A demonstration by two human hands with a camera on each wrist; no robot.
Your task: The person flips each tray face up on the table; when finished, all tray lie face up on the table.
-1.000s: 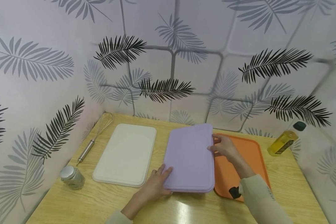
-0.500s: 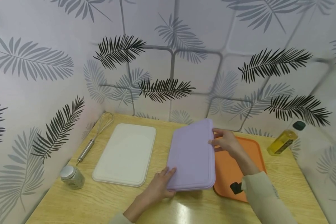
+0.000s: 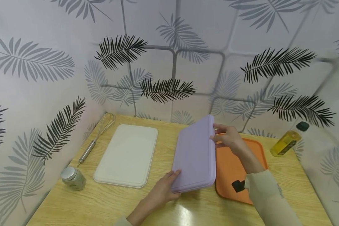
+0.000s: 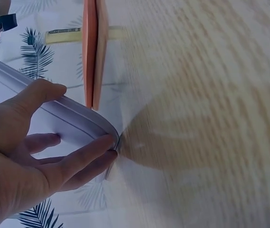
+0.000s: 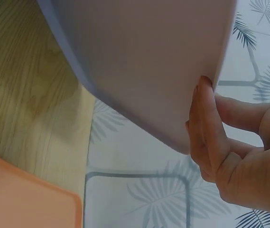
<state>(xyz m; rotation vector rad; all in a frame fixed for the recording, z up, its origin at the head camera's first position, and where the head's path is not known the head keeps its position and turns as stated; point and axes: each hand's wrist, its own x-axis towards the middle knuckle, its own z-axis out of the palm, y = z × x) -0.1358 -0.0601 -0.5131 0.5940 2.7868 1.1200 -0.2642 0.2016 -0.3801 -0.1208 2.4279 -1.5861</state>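
A purple cutting board (image 3: 193, 153) is tilted over the wooden table, its right side raised and its left side low. My left hand (image 3: 164, 190) grips the near left corner. In the left wrist view the thumb lies over the board's edge, with the fingers (image 4: 89, 154) around the corner close to the tabletop. Up on the right long edge, my right hand (image 3: 228, 139) pinches the board, fingers (image 5: 206, 123) flat on its underside in the right wrist view. Partly hidden behind board and right arm, an orange cutting board (image 3: 228, 175) lies flat on the table.
A white cutting board (image 3: 127, 155) lies flat to the left. Beyond it are a metal whisk (image 3: 87, 150) and a lidded glass jar (image 3: 73, 180). At the right back stands a bottle of yellow oil (image 3: 285, 142) with a dark cap. Patterned walls border the table (image 3: 101, 204).
The purple board's right edge has risen, so it tilts more steeply, and its left edge has shifted slightly right. Both hands have moved along with it, the right one upward.
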